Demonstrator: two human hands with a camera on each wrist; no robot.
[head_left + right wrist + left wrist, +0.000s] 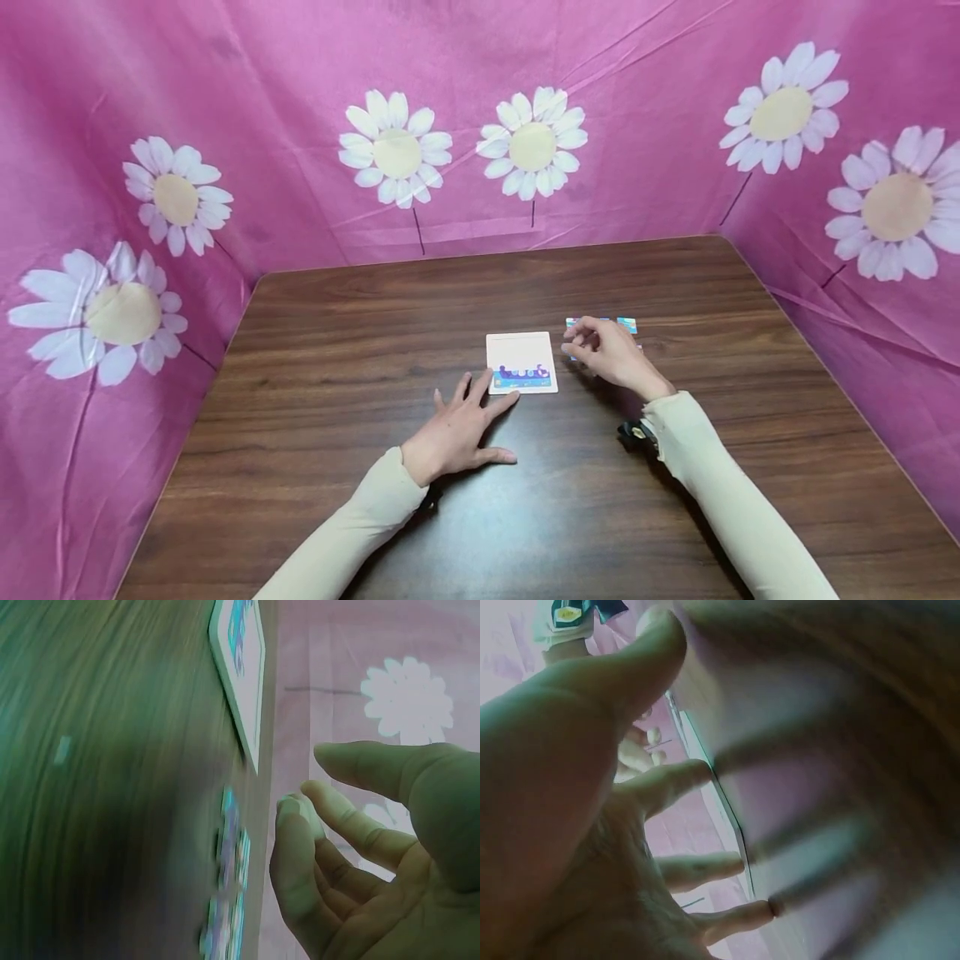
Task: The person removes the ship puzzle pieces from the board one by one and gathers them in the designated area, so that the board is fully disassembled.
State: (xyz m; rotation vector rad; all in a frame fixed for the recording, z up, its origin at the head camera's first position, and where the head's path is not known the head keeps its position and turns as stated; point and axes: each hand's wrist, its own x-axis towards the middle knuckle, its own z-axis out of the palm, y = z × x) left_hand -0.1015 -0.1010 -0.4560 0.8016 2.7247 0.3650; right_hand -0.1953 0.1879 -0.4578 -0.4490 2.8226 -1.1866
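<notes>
- You seem to be at the step of picking up a small picture piece (627,326).
- Your right hand (617,360) is over the pieces, fingers bent, thumb a little apart; I see nothing in it.
- Your left hand (453,429) is spread wide, fingertips at the edge of the white board (522,351).
- The board lies flat on the table (337,333), just left of the pieces, with color along its near side.
- Next calls for a soft pinch on one piece.
- Your right hand hides some pieces.
- Flowery pink cloth (465,50) hangs behind.
</notes>
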